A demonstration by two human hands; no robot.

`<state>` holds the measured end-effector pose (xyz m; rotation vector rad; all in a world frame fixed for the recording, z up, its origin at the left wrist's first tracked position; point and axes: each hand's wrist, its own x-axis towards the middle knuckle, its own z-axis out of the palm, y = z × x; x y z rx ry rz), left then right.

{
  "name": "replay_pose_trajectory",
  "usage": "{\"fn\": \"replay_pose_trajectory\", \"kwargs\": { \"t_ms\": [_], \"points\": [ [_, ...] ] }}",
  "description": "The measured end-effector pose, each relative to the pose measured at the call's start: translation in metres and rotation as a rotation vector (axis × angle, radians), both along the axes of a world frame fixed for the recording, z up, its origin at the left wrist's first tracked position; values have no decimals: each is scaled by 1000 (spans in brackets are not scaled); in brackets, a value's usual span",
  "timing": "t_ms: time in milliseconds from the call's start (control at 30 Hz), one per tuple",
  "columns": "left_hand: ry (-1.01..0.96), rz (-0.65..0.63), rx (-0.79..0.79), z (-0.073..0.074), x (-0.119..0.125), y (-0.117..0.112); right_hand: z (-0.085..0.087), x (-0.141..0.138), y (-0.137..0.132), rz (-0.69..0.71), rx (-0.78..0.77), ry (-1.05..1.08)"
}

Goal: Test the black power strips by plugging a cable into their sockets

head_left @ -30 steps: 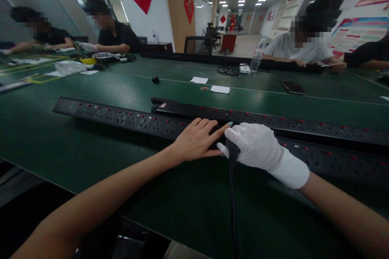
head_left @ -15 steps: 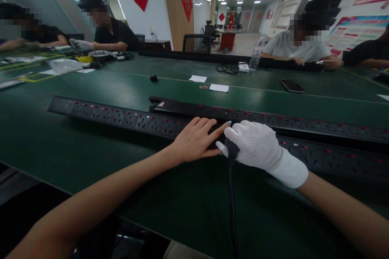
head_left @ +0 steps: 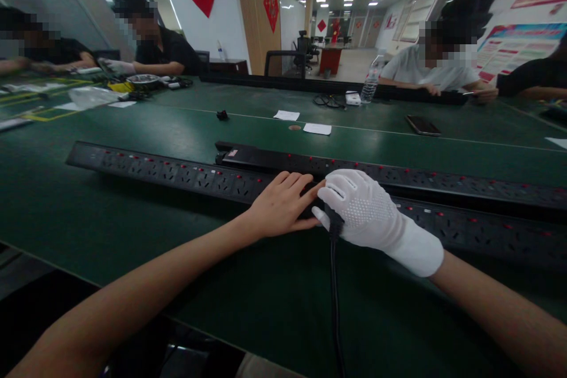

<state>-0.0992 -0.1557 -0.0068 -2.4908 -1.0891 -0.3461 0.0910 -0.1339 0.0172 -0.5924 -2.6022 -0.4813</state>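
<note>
My left grip (head_left: pixel 283 204), bare, lies flat and open on top of the long black socket strip (head_left: pixel 177 172), fingers stretched side by side and pointing right; the fingertips touch my right grip (head_left: pixel 361 207), which wears a white dotted fabric glove; that grip is curled shut around a black plug (head_left: pixel 333 223) sitting at the strip's near edge, thumb on the left of it, fingers arched over the top; whether the pins are fully seated I cannot tell, as the glove hides the joint.

The plug's thick black cable (head_left: pixel 333 301) runs from under my glove straight back toward me over bare mat and leaves at the bottom of the view.

The strip's left end lies well off to my left; its right end runs out of view; a second black socket strip (head_left: pixel 434 182) lies just behind it, nearly parallel, with only a thin gap between the two; its left end sits just beyond my left fingertips.

The dark green bench (head_left: pixel 110 218) is bare between the near strip and its near edge, which cuts slantwise under my left forearm; wide room there on both sides of the cable.

Beyond the far strip is an open band; then two white paper slips (head_left: pixel 317 129), a dark phone (head_left: pixel 423 126) and a clear water bottle (head_left: pixel 368 85), all well apart from my grips; other people sit along the far side.
</note>
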Motion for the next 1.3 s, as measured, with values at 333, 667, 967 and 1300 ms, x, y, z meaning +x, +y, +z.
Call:
{"fn": "replay_pose_trajectory", "kwargs": {
  "t_ms": [333, 667, 967, 1300],
  "points": [
    [3, -1, 2, -1, -1, 0, -9, -1, -7, -37, 31, 69],
    [18, 12, -15, 0, -1, 0, -12, -1, -9, -50, 58, 91],
    [-1, 28, -28, 1, 0, -1, -6, -4, -12, -140, 49, 11],
    [-11, 29, -51, 0, 1, 0, -9, -3, -15, -211, 45, -4]
  ]
}}
